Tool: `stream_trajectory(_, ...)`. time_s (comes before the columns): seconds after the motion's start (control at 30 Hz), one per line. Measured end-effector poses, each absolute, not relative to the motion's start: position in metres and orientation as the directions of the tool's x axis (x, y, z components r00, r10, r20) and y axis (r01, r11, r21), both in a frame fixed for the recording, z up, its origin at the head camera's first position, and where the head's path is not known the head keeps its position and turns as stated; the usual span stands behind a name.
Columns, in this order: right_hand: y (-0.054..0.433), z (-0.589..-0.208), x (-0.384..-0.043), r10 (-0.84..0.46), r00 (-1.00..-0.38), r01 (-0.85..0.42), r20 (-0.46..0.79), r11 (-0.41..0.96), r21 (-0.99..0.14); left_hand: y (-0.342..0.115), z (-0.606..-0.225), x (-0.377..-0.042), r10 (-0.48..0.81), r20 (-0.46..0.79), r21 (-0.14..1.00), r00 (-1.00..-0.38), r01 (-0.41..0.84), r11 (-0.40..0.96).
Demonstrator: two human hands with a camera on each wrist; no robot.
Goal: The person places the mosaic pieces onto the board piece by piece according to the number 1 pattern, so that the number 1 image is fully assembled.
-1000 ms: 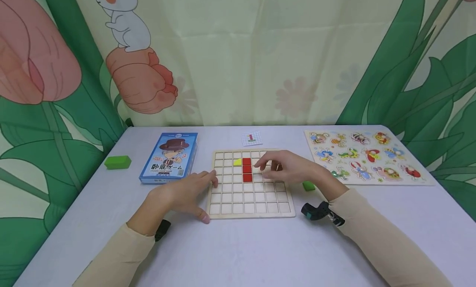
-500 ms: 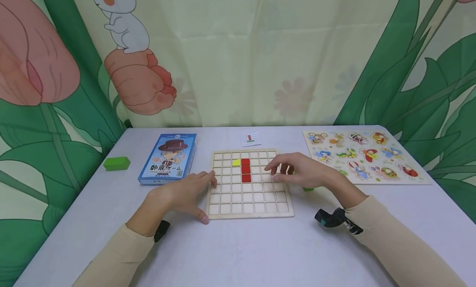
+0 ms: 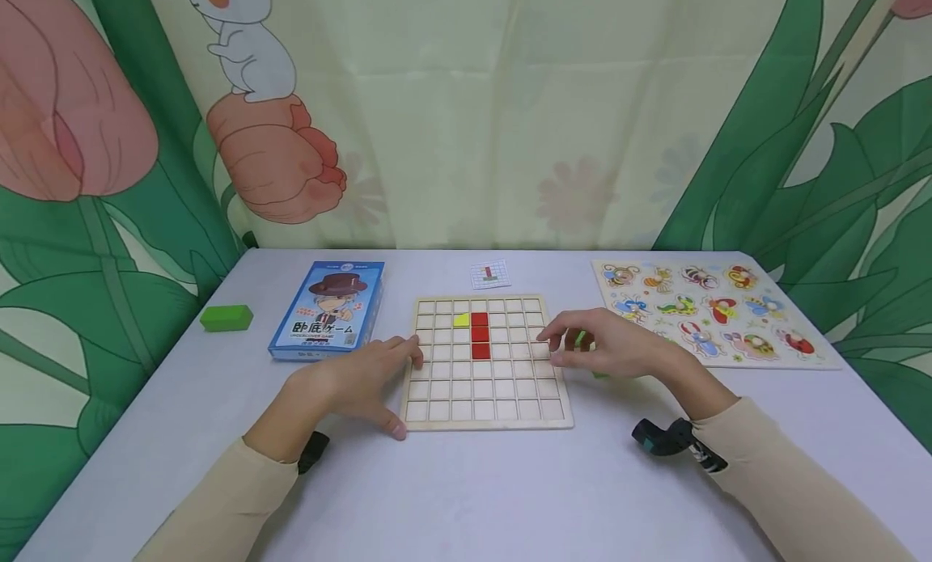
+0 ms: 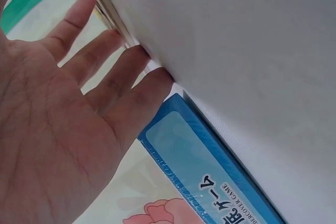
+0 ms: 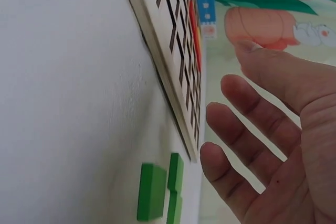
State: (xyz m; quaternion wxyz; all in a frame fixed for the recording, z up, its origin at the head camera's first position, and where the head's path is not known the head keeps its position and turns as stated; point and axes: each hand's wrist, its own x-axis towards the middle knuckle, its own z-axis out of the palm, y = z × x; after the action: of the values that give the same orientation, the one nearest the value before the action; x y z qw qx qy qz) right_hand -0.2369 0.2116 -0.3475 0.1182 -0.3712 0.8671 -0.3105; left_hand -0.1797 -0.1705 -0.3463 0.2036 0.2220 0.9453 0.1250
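Observation:
A wooden grid board (image 3: 488, 390) lies flat on the table. In it, a column of red pieces (image 3: 480, 334) has a small yellow piece (image 3: 462, 320) beside its top. My left hand (image 3: 357, 384) rests at the board's left side, its fingertips at the edge and the thumb by the near corner. Over the board's right edge hovers my right hand (image 3: 612, 344), its fingers loosely bent; the right wrist view shows nothing between them. Several green blocks (image 5: 152, 191) sit on the table near that hand, mostly hidden under it in the head view.
A blue game box (image 3: 328, 310) stands left of the board, and a lone green block (image 3: 226, 318) is farther left. Beyond the board lies a small card with a grid pattern (image 3: 490, 275). An insect picture board (image 3: 728, 353) is at the right. A printed curtain (image 3: 451, 141) hangs behind.
My right hand has moved right and slightly nearer, from beside the red pieces to the board's right edge. The left hand keeps its place. The pieces on the board look unchanged.

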Motion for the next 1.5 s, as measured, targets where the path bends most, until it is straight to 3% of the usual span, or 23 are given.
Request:
stream_trajectory(0.73, 0.262, -0.355, -0.227, -0.687, -0.722, -0.589, 0.083, 0.547, -0.594, -0.170, -0.347, -0.182, 0.468, -0.337, 0.322, -0.817, 0.367, 0.873)
stream_trajectory(1.13, 0.273, -0.359, -0.226, -0.638, -0.770, -0.534, 0.010, 0.635, -0.558, -0.170, -0.347, -0.183, 0.474, -0.339, 0.319, -0.813, 0.374, 0.871)
stream_trajectory(1.5, 0.273, -0.364, -0.226, -0.644, -0.765, -0.533, -0.025, 0.654, -0.537, -0.170, -0.347, -0.181, 0.472, -0.341, 0.314, -0.813, 0.375, 0.872)
